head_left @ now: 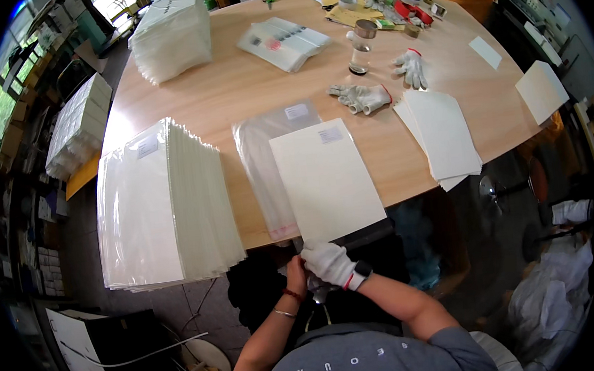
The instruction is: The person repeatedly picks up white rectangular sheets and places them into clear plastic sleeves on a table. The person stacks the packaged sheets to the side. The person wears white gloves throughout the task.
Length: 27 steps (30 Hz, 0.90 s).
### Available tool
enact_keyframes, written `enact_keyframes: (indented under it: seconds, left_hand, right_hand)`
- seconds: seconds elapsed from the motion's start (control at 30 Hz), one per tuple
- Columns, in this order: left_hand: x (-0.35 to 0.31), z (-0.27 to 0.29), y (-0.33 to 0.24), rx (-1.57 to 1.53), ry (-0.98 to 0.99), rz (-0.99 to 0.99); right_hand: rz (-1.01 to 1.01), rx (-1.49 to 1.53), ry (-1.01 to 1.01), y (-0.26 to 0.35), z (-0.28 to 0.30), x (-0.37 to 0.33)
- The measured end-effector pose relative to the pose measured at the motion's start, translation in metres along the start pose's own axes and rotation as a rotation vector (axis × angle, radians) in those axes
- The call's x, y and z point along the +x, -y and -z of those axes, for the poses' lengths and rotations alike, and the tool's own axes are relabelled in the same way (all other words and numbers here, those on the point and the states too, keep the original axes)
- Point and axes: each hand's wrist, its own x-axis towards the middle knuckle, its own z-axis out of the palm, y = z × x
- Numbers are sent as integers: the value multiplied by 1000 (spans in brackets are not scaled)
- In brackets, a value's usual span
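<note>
A cream sheet [328, 183] with a small label lies at the table's near edge; a glossy rim suggests it is inside a clear plastic bag. Partly under it, to the left, is a flat clear bag [261, 167] with its own label. My right hand [327, 263], in a white glove with a watch at the wrist, is closed at the sheet's lower left corner. My bare left hand [296, 276] is beside it, fingers pinched together. Shiny clear material [317, 290] hangs under the hands. What the fingers hold is hidden.
A tall pile of bagged sheets [166, 210] stands at the left, loose white sheets [439, 132] at the right. Farther back are white gloves [360, 98], a glass jar [360, 58], plastic bags [284, 43], green scissors [270, 1], tape rolls, and another bag stack [172, 35].
</note>
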Motion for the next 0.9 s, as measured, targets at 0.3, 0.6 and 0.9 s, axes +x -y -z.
enact_keyframes:
  seconds: [0.3, 0.6, 0.9]
  left_hand:
    - [2, 8, -2, -472, 131, 200]
    - [6, 34, -20, 1029, -332, -782]
    - [28, 38, -36, 753, -56, -768]
  right_hand:
    - [-1270, -220, -349, -191, 146, -201]
    - [-322, -143, -338, -129, 96, -126]
    - [-176, -33, -156, -127, 108, -77]
